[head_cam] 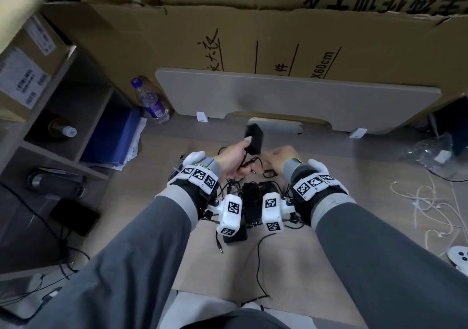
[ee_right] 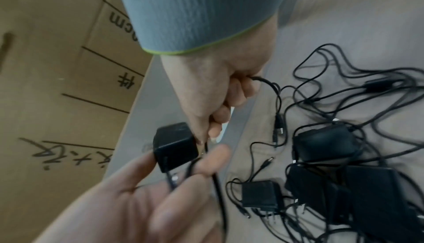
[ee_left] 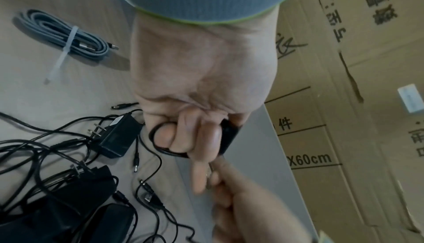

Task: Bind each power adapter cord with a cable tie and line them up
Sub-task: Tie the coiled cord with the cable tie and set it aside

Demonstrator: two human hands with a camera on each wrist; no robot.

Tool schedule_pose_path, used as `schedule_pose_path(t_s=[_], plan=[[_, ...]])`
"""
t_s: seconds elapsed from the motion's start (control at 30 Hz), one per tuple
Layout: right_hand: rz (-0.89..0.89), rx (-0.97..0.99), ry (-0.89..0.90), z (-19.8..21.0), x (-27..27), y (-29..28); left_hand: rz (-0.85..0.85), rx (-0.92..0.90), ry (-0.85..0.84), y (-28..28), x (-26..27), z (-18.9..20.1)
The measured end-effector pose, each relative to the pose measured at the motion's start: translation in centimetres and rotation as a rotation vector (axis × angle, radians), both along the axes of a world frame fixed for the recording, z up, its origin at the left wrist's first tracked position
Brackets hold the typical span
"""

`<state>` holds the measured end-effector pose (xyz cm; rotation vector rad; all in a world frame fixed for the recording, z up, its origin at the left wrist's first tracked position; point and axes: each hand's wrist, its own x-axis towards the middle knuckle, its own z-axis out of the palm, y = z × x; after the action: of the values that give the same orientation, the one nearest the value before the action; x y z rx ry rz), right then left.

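Observation:
My left hand [head_cam: 233,159] holds a black power adapter [head_cam: 254,139] raised above the floor, its fingers [ee_left: 195,138] curled through a loop of that adapter's thin black cord [ee_left: 158,147]. My right hand [head_cam: 278,155] is close beside it, fingers [ee_right: 220,112] curled round a black cord [ee_right: 266,83]. A white strip, probably a cable tie [ee_right: 226,129], shows between them. A tangled pile of black adapters [head_cam: 250,202] and cords lies on the floor below both wrists. One grey cable bundle [ee_left: 69,34] lies apart, bound with a white tie.
A beige board [head_cam: 304,96] leans on large cardboard boxes [head_cam: 253,37] straight ahead. A water bottle [head_cam: 152,103] and a grey shelf unit [head_cam: 63,126] are to the left. White cables [head_cam: 430,202] and a clear plastic bag [head_cam: 433,154] lie to the right.

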<state>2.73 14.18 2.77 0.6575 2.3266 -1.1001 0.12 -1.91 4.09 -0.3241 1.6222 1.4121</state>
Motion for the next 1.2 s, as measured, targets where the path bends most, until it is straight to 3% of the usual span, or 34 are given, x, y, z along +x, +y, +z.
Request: schedule_pose_path(t_s=[0.13, 0.23, 0.3, 0.37, 0.47, 0.53, 0.67, 0.73, 0.8, 0.87, 0.93, 1.03, 1.1, 1.2], plan=[[-0.035, -0.207, 0.179, 1.6, -1.1, -1.8, -0.023, -0.019, -0.009, 0.3, -0.3, -0.4], [-0.026, -0.48, 0.153, 3.2, -0.6, -3.2, 0.249, 0.007, -0.023, 0.2, -1.0, -1.2], [0.076, -0.522, 0.096, 3.2, -0.2, -3.6, 0.464, 0.025, -0.048, 0.4, -1.8, -0.7], [0.2, -0.526, 0.025, 2.5, 0.6, -3.9, 0.546, 0.099, -0.081, 0.6, -2.4, 0.6], [0.242, -0.479, -0.12, 0.9, 1.9, -3.8, 0.497, 0.068, -0.023, 0.5, -2.8, 2.2], [0.208, -0.329, -0.16, -0.9, 2.1, -2.9, 0.412, 0.024, -0.007, 0.3, -2.5, 2.5], [-0.074, 0.039, -0.129, -2.0, 1.2, -0.7, 0.172, -0.12, -0.014, -0.6, -1.4, 2.1], [-0.14, -0.009, -0.006, -1.0, 0.0, -0.8, 0.046, -0.171, -0.021, -0.8, -0.3, 1.5], [-0.073, -0.149, 0.131, 0.7, -0.8, -2.1, 0.035, -0.088, -0.031, -0.5, 0.2, 0.5], [-0.018, -0.345, 0.183, 2.7, -0.6, -3.5, 0.181, -0.007, -0.049, 0.0, -0.3, -0.3], [0.026, -0.515, 0.125, 3.0, -0.1, -4.1, 0.349, -0.001, -0.052, -0.1, -1.7, -0.1], [0.182, -0.507, -0.05, 1.6, 1.0, -3.3, 0.426, 0.04, -0.031, -1.1, -3.2, 1.6], [0.283, -0.432, -0.137, 1.1, 1.9, -2.7, 0.372, 0.067, -0.012, -1.2, -3.1, 3.0], [0.17, -0.241, -0.069, 0.7, 2.0, -2.4, 0.254, -0.006, 0.044, -0.7, -2.0, 3.6]])
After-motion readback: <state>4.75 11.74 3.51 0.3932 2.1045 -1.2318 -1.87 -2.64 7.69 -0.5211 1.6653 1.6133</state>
